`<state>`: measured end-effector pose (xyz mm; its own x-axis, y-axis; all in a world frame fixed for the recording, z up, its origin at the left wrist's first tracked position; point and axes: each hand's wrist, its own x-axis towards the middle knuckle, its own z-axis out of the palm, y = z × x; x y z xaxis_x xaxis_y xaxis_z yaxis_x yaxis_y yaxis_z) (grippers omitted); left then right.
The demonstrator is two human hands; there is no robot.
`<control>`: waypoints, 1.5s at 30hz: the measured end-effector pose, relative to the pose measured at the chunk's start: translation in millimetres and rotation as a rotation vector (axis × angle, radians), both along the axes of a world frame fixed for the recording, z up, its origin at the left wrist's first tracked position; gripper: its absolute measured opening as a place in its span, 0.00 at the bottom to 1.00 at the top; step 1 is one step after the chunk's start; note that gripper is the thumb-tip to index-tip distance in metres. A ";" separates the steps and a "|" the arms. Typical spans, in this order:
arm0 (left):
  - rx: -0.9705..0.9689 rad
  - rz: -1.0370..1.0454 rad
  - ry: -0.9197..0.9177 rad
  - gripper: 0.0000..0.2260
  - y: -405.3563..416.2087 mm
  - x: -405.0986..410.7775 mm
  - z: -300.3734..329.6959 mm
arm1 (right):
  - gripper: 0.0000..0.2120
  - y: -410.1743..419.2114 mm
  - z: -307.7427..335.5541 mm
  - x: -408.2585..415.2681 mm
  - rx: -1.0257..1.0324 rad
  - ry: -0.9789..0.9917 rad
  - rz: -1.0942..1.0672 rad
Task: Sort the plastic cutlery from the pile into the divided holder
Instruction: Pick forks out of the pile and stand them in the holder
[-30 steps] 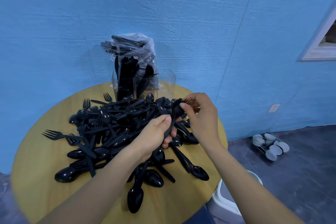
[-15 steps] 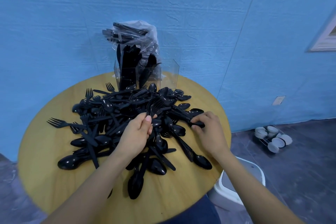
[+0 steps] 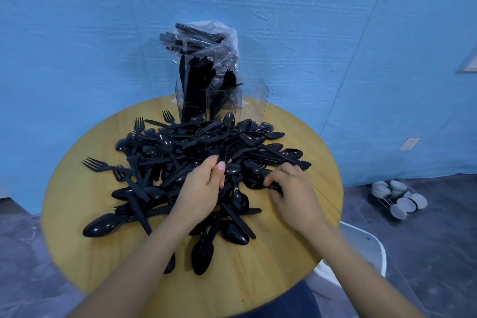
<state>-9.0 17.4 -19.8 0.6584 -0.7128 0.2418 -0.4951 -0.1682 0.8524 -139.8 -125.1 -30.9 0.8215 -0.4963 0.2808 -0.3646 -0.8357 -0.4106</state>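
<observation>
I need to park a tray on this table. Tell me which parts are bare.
Bare wood shows along the round table's left edge, beside the lone fork, and across the near edge below the big spoon, though both forearms cross there. The middle is crowded by the cutlery pile; the clear holder fills the back.

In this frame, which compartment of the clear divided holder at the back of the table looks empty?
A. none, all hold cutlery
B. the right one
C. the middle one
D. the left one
B: the right compartment of the clear holder shows only bare walls, while black cutlery stands in the left and middle ones.
</observation>
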 end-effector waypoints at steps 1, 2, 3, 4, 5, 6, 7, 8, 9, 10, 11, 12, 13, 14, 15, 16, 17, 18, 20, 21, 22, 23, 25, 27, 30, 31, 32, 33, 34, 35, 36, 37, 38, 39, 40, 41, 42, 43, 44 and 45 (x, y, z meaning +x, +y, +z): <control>-0.007 0.002 -0.004 0.15 0.1 0.5 -0.4 | 0.11 -5.0 1.0 2.7 -0.001 0.005 -0.020; -0.013 0.004 -0.009 0.16 0.0 0.6 -0.5 | 0.11 -9.7 2.0 5.8 0.001 0.009 -0.041; -0.017 0.005 -0.012 0.16 0.1 0.7 -0.8 | 0.10 -13.6 3.0 9.0 0.007 0.009 -0.064; -0.018 0.005 -0.011 0.16 -0.1 0.7 -0.7 | 0.10 -16.0 4.0 11.9 0.018 0.004 -0.084; -0.018 0.005 -0.009 0.16 -0.2 0.8 -0.9 | 0.10 -16.6 4.5 14.3 0.029 -0.004 -0.095; -0.018 0.007 -0.006 0.16 -0.1 0.9 -0.8 | 0.10 -16.0 4.4 16.1 0.036 -0.017 -0.098; -0.017 0.009 -0.004 0.16 -0.1 1.1 -0.6 | 0.10 -14.2 3.8 16.7 0.036 -0.032 -0.089; -0.015 0.011 -0.001 0.16 0.1 1.2 -0.1 | 0.11 -11.5 3.3 16.1 0.029 -0.044 -0.067; -0.014 0.013 0.002 0.15 0.3 1.6 0.2 | 0.13 -8.3 1.7 14.6 0.015 -0.049 -0.037; -0.012 0.016 0.004 0.15 0.4 1.9 0.6 | 0.15 -5.3 -0.6 13.1 0.002 -0.048 -0.009; -0.007 0.018 0.003 0.16 0.1 2.0 1.1 | 0.16 -3.7 -3.1 12.1 -0.005 -0.043 0.008; -0.002 0.020 0.002 0.16 -0.3 1.9 1.2 | 0.17 -3.8 -4.6 11.9 -0.008 -0.040 0.005; 0.001 0.021 0.000 0.16 -0.8 1.8 1.3 | 0.16 -4.1 -4.5 12.5 -0.012 -0.042 -0.009; 0.003 0.020 -0.001 0.16 -1.3 1.8 1.3 | 0.14 -3.9 -3.5 13.9 -0.024 -0.054 -0.020; 0.005 0.016 -0.001 0.15 -1.6 1.8 0.9 | 0.11 -3.5 -2.8 15.7 -0.041 -0.082 -0.021; 0.005 0.012 0.001 0.15 -1.8 2.0 0.3 | 0.08 -3.5 -3.4 17.6 -0.054 -0.113 -0.009; 0.005 0.010 0.005 0.15 -2.0 2.4 -0.3 | 0.06 -3.1 -4.1 18.9 -0.065 -0.140 0.005; 0.006 0.011 0.010 0.15 -2.0 2.8 -0.8 | 0.05 -2.6 -4.5 19.5 -0.073 -0.162 0.014; 0.006 0.015 0.017 0.15 -2.2 3.6 -1.4 | 0.03 -1.3 -3.7 18.8 -0.076 -0.172 0.037; 0.006 0.017 0.015 0.15 -2.5 4.0 -1.2 | 0.03 -1.6 -2.6 18.1 -0.085 -0.161 0.048; 0.008 0.019 0.012 0.15 -2.4 4.3 -1.2 | 0.05 -2.5 -2.6 17.8 -0.104 -0.132 0.056; 0.009 0.019 0.008 0.15 -2.7 4.6 -0.9 | 0.08 -4.1 -3.7 17.5 -0.131 -0.088 0.065; 0.012 0.017 0.003 0.15 -3.0 4.8 -0.4 | 0.13 -7.0 -6.6 17.3 -0.157 -0.008 0.082; 0.020 0.019 -0.002 0.15 -3.2 4.7 0.1 | 0.15 -8.3 -9.7 19.7 -0.123 0.004 0.079; 0.019 0.019 0.001 0.15 -3.3 4.2 1.0 | 0.13 -7.5 -9.5 26.3 -0.102 -0.014 0.035; 0.016 0.019 0.010 0.15 -3.2 4.0 1.4 | 0.11 -7.6 -9.5 28.4 -0.113 -0.029 0.024; 0.012 0.018 0.019 0.15 -2.7 3.9 1.8 | 0.09 -8.5 -10.2 30.0 -0.126 -0.057 0.017; 0.011 0.018 0.025 0.15 -2.4 3.9 2.0 | 0.08 -9.2 -10.3 30.3 -0.141 -0.093 0.019; 0.011 0.019 0.027 0.15 -1.8 4.2 2.2 | 0.08 -10.1 -10.2 29.6 -0.155 -0.130 0.032; 0.011 0.022 0.026 0.15 -1.4 4.6 2.4 | 0.07 -10.0 -8.9 27.4 -0.148 -0.156 0.058; 0.012 0.025 0.023 0.15 -1.2 5.2 2.7 | 0.06 -9.2 -6.3 24.6 -0.118 -0.181 0.084; 0.013 0.030 0.017 0.15 -1.5 5.9 3.0 | 0.05 -8.6 -3.5 21.5 -0.067 -0.200 0.109; 0.017 0.036 0.013 0.15 -1.7 6.6 3.5 | 0.05 -8.5 -1.5 19.0 -0.016 -0.213 0.130; 0.022 0.042 0.010 0.15 -2.4 7.2 4.1 | 0.05 -8.5 0.3 17.2 0.023 -0.219 0.145; 0.028 0.047 0.007 0.15 -2.7 7.7 4.9 | 0.05 -8.6 2.0 16.1 0.054 -0.218 0.156; 0.033 0.050 0.004 0.15 -3.3 8.4 5.9 | 0.05 -8.8 3.6 15.9 0.093 -0.218 0.162; 0.034 0.052 0.004 0.15 -3.7 8.8 7.0 | 0.05 -9.4 5.4 16.1 0.144 -0.221 0.164; 0.031 0.054 0.007 0.15 -4.4 9.1 8.1 | 0.06 -10.2 7.5 16.1 0.204 -0.229 0.163; 0.026 0.055 0.010 0.15 -5.0 9.3 8.9 | 0.07 -11.2 9.3 16.3 0.264 -0.239 0.158; 0.025 0.055 0.012 0.15 -5.9 9.4 9.6 | 0.07 -11.8 10.9 16.4 0.310 -0.248 0.150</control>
<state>0.4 11.5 -10.2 0.6992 -0.6814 0.2163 -0.4745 -0.2159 0.8534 -123.4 -136.9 -20.0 0.8172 -0.4688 0.3352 -0.1072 -0.6952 -0.7108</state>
